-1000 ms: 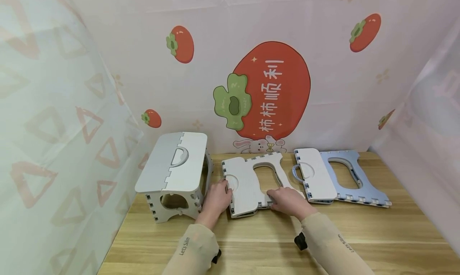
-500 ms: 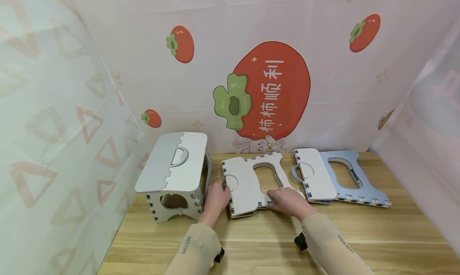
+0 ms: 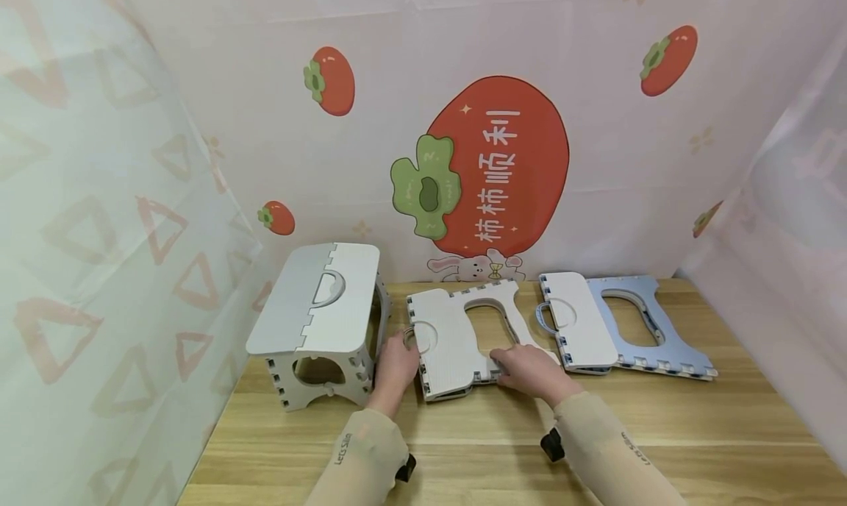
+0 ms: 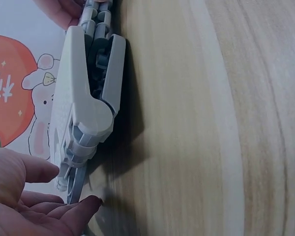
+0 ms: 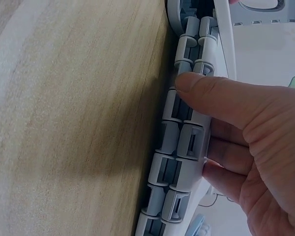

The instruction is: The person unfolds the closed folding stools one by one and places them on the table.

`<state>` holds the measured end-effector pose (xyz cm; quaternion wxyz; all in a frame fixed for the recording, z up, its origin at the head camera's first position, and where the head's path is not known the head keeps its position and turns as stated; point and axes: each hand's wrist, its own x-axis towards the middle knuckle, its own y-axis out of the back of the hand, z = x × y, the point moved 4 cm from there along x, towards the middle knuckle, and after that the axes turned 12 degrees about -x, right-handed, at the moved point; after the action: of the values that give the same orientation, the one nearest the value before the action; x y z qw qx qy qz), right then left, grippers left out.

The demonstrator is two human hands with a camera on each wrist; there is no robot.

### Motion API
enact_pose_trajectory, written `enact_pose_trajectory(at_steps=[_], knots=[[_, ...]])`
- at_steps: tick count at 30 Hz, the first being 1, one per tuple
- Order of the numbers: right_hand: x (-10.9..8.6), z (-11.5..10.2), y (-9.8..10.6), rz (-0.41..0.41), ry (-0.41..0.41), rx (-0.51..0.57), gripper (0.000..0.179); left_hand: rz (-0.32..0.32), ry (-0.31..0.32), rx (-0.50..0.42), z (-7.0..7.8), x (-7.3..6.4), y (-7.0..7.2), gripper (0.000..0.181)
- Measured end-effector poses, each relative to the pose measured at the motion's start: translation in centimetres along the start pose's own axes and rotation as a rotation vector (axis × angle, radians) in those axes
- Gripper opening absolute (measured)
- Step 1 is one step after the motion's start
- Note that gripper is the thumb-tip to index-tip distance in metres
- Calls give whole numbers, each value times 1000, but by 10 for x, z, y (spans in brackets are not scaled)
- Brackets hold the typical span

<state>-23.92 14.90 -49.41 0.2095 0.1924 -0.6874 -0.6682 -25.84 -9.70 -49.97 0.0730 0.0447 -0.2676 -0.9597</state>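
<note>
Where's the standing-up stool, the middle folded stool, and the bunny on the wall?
Standing stool (image 3: 339,326): head view, white half of its top.
Middle folded stool (image 3: 453,344): head view, white seat panel.
Printed bunny (image 3: 473,270): head view, its face.

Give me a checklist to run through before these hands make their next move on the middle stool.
1. Right hand gripping the middle stool: ok, at its near edge.
2. Left hand firm on that stool's handle: cannot tell; fingers are at it.
3. Middle stool lying on the table: ok.
4. Middle stool unfolded: not ok, folded.
5. Gap to the blue-and-white stool: cannot tell; they nearly meet in the head view.
6. Left-hand stool standing upright: ok, unfolded.
</note>
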Motion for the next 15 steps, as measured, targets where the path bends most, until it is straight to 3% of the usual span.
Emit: enact_pose_trajectory(at_steps=[7, 15], knots=[[0, -1, 1, 9, 9, 11, 22, 22, 24, -86, 1, 1, 3, 51], [-1, -1, 1, 3, 8, 10, 21, 16, 122, -241, -1, 1, 4, 55]])
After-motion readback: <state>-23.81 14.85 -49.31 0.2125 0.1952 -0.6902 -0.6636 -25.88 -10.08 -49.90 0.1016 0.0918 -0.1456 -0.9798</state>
